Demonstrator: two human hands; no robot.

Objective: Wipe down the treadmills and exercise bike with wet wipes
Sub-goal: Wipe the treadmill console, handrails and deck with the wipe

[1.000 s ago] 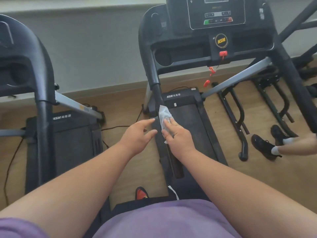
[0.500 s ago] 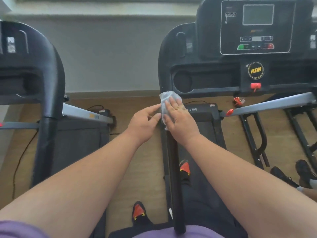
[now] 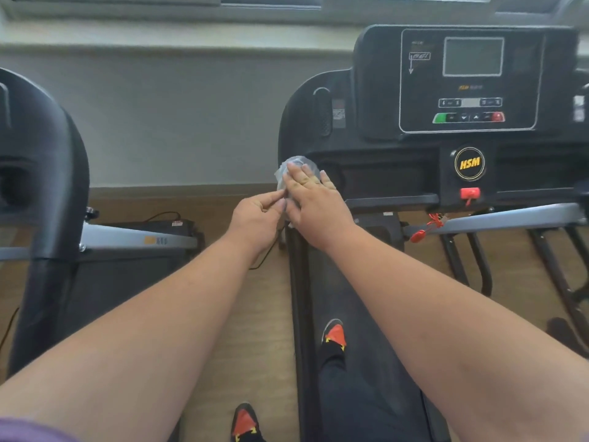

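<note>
1. Right hand (image 3: 314,208), frame centre, presses a crumpled white wet wipe (image 3: 294,169) flat-fingered against the black treadmill's left upright (image 3: 288,138).
2. Left hand (image 3: 258,218) just beside it, fingertips pinching the wipe's lower edge, looks like.
3. Second black treadmill (image 3: 47,173) at far left.

Right hand (image 3: 314,205) and wet wipe (image 3: 294,169) have climbed the right treadmill's (image 3: 382,173) left upright, from low near the deck a second ago to the corner under the console now, toward 12 o'clock. Fingers lie flat, pressing the wipe against the frame. Left hand (image 3: 258,218) has followed, fingertips now pinched at the wipe's lower edge, at 8 o'clock of the right hand. The person's right foot (image 3: 334,334) now stands on the belt; the left foot (image 3: 243,421) is on the floor at 7 o'clock of it. The other person's feet at 3 o'clock are gone from view.
</note>
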